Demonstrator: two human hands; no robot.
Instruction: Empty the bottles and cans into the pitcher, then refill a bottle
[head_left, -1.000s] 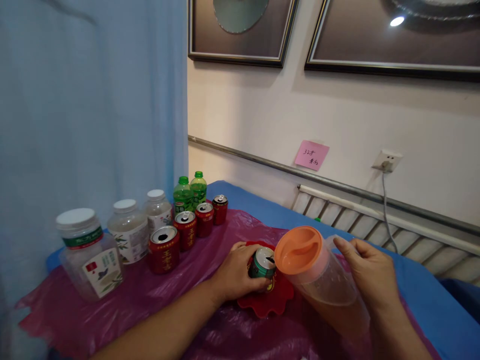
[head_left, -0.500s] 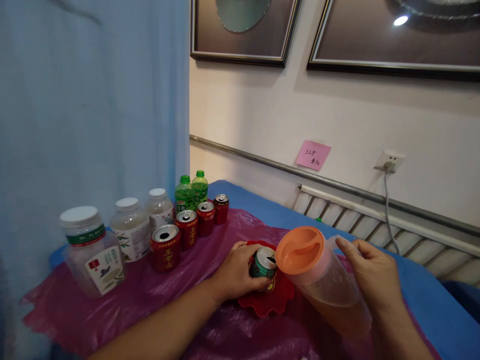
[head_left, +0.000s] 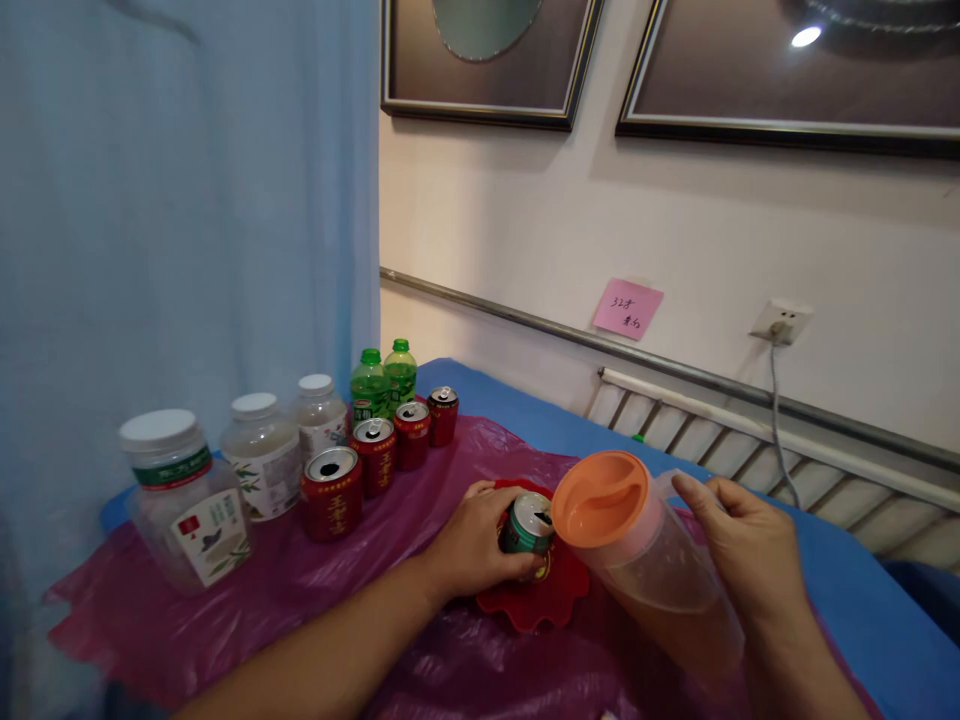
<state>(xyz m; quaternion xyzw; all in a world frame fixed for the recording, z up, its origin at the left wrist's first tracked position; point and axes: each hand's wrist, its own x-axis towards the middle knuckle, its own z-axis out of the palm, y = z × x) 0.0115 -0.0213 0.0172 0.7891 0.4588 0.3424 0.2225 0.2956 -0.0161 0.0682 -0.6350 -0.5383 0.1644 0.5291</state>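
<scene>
My left hand (head_left: 480, 540) is wrapped round a small green drink can (head_left: 528, 530) with an opened silver top. Under the can lies a red scalloped mat (head_left: 532, 605). My right hand (head_left: 750, 540) grips the handle of a clear plastic pitcher (head_left: 667, 590), which tilts to the left. Brownish liquid shows inside it. The pitcher's orange lid (head_left: 604, 498) has its spout at the can's opening. Whether liquid is flowing, I cannot tell.
Several red cans (head_left: 331, 500) stand in a row on purple plastic sheeting (head_left: 442, 660). Behind them are white-lidded jars (head_left: 262, 460) and two green bottles (head_left: 370, 385). A blue curtain (head_left: 187, 200) hangs at left; a radiator (head_left: 675, 435) lines the wall.
Almost nothing differs. Both hands, the can and the tilted pitcher hold the same positions; the whole view has shifted very slightly.
</scene>
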